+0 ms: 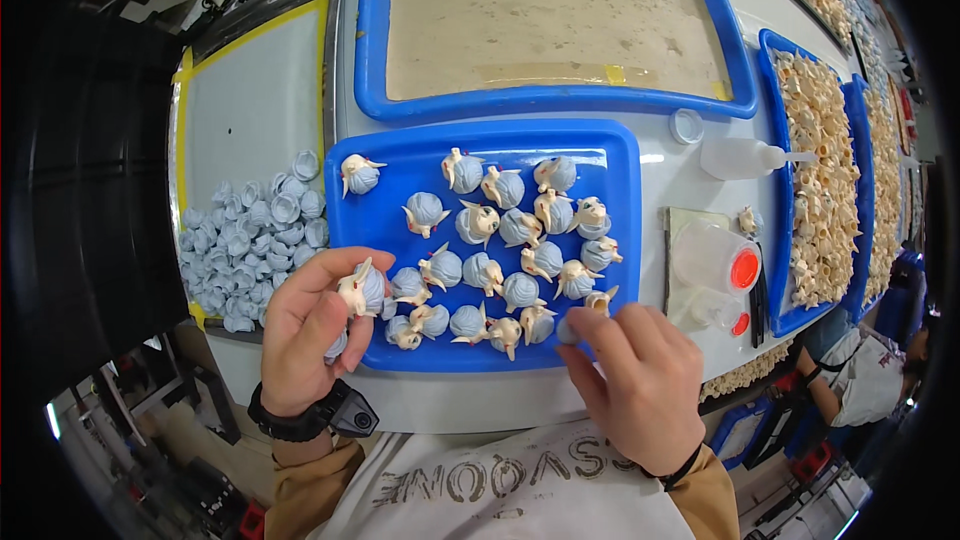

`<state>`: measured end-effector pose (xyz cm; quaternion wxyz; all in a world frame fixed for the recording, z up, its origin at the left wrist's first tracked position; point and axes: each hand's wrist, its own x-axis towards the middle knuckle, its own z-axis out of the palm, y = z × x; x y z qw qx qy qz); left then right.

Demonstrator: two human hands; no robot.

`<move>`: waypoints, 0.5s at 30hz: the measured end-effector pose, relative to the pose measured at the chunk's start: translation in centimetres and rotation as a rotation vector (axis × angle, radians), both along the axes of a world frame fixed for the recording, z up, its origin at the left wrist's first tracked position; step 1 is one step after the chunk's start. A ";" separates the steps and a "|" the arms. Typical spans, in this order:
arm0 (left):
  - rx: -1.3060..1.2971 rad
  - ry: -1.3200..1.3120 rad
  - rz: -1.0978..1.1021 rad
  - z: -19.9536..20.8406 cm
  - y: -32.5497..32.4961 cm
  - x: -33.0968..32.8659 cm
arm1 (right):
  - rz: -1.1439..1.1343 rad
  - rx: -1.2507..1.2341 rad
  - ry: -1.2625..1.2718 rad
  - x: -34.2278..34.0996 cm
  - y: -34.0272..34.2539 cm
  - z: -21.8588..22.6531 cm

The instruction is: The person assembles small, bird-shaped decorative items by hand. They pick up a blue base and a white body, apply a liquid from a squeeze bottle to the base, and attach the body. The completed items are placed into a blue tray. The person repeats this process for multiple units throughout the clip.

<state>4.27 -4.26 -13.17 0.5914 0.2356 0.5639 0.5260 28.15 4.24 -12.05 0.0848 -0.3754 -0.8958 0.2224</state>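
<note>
1. Nearest: wearer's pale apron [480,485] w/ dark print, tan sleeves either side.
2. L hand [305,335], over tray's left edge: fingers curled, thumb + fingertips closed round a small pale head w/ blue hair [368,290]. A 2nd blue piece [337,348] sits against the lower fingers; can't tell if it's a loose cap or a whole head.
3. R hand [645,375], tray's lower R corner: fingers bent, thumb & index tips nearly meeting at a blue piece [568,330], pale part [600,300] just beyond. Can't tell if it's gripped or only touched.
4. Blue tray [370,230], centre: approx. two dozen heads w/ blue hair on, lying at mixed angles, mostly lower/R side. These look done, at least for joining hair to head.
5. L of tray: heap of loose blue caps [240,250] on a yellow-taped board [255,100]. Prob. still to be used; plenty left.
6. R of tray: clear tubs w/ red-orange lids [705,255], white squeeze bottle [735,158].
7. Further R: blue-rimmed tray of pale parts [815,180], heaped, mostly w/o hair. So by the look of it the batch is early on, far more left than finished.
8. Far side: big blue-framed tray [550,100], beige inside.
</note>
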 end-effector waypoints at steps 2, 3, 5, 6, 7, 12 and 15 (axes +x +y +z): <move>0.015 -0.099 0.002 -0.4 0.3 0.1 | -0.056 -0.005 0.067 0.8 -0.3 -0.1; 0.016 -0.107 0.005 -0.5 0.4 0.3 | -0.082 -0.019 0.098 1.3 -0.4 -0.1; 0.018 -0.125 0.006 -0.4 0.3 0.3 | -0.135 -0.040 0.183 1.9 -0.5 -0.3; 0.025 -0.113 0.007 -0.4 0.2 0.3 | -0.162 -0.047 0.236 2.0 -0.5 -0.5; 0.033 -0.112 0.001 -0.5 0.3 0.3 | -0.194 -0.050 0.277 2.3 -0.5 -0.4; 0.088 -0.079 -0.013 -1.0 0.0 0.5 | -0.269 -0.036 0.299 2.7 -0.3 -1.3; 0.072 -0.050 -0.020 -1.0 -0.1 0.7 | -0.268 -0.063 0.287 2.2 -0.1 -1.5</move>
